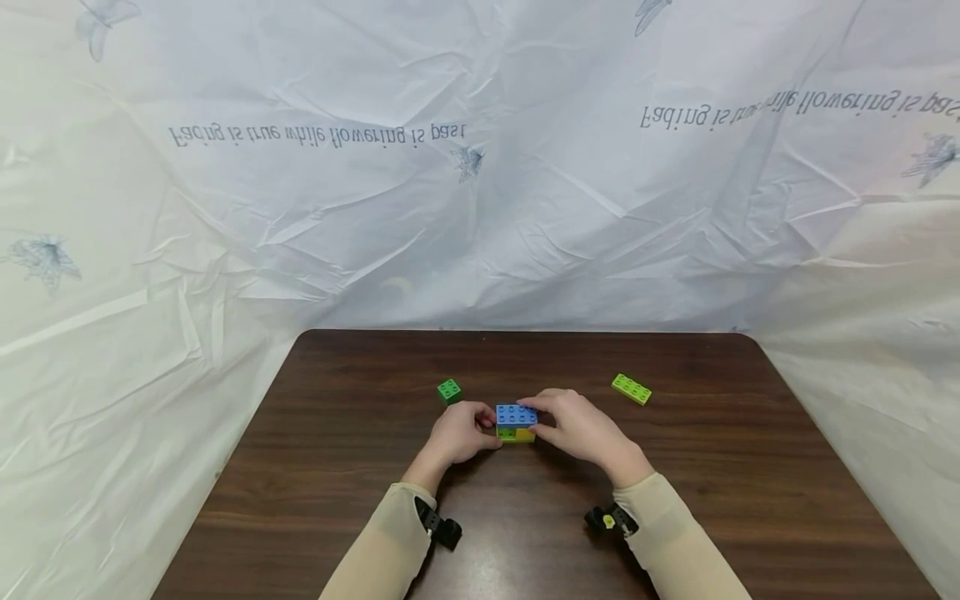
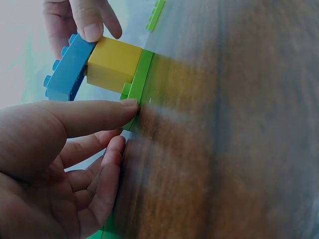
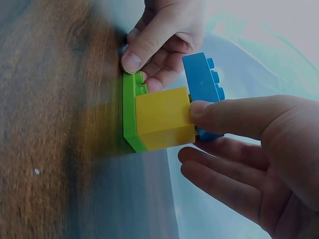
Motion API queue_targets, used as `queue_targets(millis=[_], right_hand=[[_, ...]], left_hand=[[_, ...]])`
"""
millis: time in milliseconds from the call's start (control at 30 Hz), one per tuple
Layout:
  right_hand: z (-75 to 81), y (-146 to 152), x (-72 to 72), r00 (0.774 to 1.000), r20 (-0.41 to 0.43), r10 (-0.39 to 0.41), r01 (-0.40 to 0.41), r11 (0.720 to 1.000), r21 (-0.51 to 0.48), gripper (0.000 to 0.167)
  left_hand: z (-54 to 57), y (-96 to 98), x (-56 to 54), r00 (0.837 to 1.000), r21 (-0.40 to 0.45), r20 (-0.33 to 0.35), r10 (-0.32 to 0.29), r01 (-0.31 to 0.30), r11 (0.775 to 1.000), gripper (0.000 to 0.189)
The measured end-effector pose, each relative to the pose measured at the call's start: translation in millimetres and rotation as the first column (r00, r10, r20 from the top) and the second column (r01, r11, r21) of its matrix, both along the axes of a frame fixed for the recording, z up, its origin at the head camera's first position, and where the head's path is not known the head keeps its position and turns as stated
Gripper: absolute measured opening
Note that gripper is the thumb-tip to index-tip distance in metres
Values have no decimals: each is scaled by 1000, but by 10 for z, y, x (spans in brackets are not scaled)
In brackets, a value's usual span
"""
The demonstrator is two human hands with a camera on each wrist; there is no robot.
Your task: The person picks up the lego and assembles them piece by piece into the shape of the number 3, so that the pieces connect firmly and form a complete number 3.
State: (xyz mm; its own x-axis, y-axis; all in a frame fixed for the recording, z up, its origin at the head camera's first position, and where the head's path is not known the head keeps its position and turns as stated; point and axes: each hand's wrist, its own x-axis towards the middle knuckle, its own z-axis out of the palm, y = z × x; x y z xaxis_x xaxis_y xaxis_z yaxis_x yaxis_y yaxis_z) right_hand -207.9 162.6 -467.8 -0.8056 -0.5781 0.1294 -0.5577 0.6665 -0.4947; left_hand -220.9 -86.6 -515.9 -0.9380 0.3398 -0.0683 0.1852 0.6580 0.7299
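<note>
Left hand [image 1: 459,431]: I am pinching the left end of a light-green plate [image 3: 130,109] between thumb and fingers, the remaining fingers curling loosely.

Right hand [image 1: 577,422]: I am gripping a blue brick [image 1: 516,415] at its right end, thumb against forefinger, the other fingers spreading free.

Stack, one, between both hands: the plate is lying lowest; a yellow brick [image 3: 164,117] is sitting on its right part, leaving studs showing at left; the blue brick is topping it, studs up, overhanging those studs. A narrow gap is showing under the blue; I cannot tell whether it is fully seated.

Dark-green brick [image 1: 449,391], one: lying just beyond the left hand.

Lime brick [image 1: 632,389], one, long: lying slantwise beyond the right hand, well apart from the stack.

Surface [image 1: 337,467]: dark wood-grained, bearing everything above.

Sheet [image 1: 375,225]: pale, creased, printed with lettering, hanging behind.
</note>
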Motion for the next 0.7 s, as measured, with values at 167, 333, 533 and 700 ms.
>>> queue_targets(millis=[167,333,533,700], right_hand=[[-18,0,2,1000,-4,3,-3,999,44,45],[-24,0,-16,1000,-6,13,-12,1000,28,44],[-65,44,-58,999,47,22,-20,999,-43,44],[-98,85,-87,991,129,18,-3,994,-114,48]], left_hand=[[3,-6,4,1000,1,7,0,0,1000,26],[1,-13,-3,1000,5,13,5,-5,1000,26],[-3,-12,1,1000,7,19,10,-11,1000,26],[-7,-9,8,1000,11,19,4,-4,1000,26]])
